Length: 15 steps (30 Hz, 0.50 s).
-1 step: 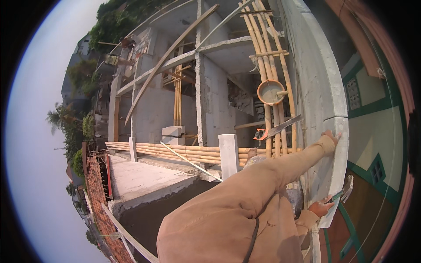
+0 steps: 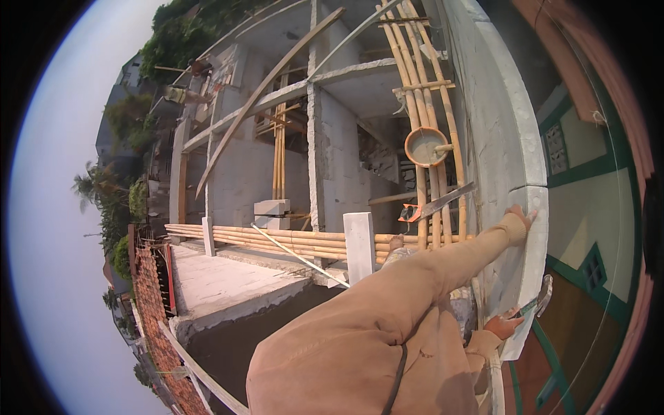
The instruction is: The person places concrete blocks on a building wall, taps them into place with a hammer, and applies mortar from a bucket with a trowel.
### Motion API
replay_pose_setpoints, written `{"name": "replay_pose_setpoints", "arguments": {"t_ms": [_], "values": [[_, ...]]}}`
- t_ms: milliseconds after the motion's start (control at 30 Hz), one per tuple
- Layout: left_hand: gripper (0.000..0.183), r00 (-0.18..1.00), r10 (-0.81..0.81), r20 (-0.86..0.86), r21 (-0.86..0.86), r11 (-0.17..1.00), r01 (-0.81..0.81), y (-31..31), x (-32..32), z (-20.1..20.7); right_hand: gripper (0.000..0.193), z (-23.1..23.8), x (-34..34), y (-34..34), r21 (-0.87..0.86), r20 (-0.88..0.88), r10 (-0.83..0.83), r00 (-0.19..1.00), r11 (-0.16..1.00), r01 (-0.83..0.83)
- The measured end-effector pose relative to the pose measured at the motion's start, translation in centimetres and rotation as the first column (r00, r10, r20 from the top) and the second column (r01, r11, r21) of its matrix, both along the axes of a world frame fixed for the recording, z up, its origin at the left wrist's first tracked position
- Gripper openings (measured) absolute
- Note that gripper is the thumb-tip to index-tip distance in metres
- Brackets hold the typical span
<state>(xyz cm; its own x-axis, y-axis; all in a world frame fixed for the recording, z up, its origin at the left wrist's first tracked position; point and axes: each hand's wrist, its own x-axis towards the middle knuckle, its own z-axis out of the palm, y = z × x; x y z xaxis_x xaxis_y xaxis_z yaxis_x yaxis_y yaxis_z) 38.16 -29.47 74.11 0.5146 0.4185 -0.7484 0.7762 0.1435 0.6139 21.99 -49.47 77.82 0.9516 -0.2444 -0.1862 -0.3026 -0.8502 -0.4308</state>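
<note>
My left hand (image 2: 518, 215) rests on the top of the pale block wall (image 2: 531, 238), its arm stretched across and its fingers over the edge. Lower down the same wall, my right hand (image 2: 503, 325) is closed at a hand tool (image 2: 544, 297) with a greenish handle and a curved grey metal head. The tool juts past the wall's outer edge; its exact kind is hard to make out. On the bamboo poles (image 2: 422, 104) left of the wall lie a handsaw (image 2: 443, 202) with an orange handle and an orange-rimmed bucket (image 2: 427, 147) holding grey mix.
My bare foot (image 2: 396, 241) is on the bamboo by a pale upright post (image 2: 359, 245). A long plank (image 2: 266, 97) leans over open rooms below. Grey blocks (image 2: 272, 207) are stacked beyond a concrete slab (image 2: 232, 277). Another person (image 2: 183, 95) is far off at upper left.
My right hand and the tool have shifted slightly left, and the tool's head has turned a little. My left hand stays on the wall.
</note>
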Motion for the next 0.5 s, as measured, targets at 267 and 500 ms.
{"name": "replay_pose_setpoints", "arguments": {"t_ms": [267,500], "values": [[0.07,0.991,-0.131,0.04,0.009,0.991,0.131,4.1,-0.3,0.6,0.054,0.7,1.9,2.1,0.126,0.138,0.095,0.986,0.986,-0.112],[0.07,0.979,-0.192,0.07,-0.014,0.981,0.194,3.9,0.6,1.0,0.048,-3.2,3.9,-0.4,0.109,0.017,0.239,0.971,0.965,-0.239]]}}
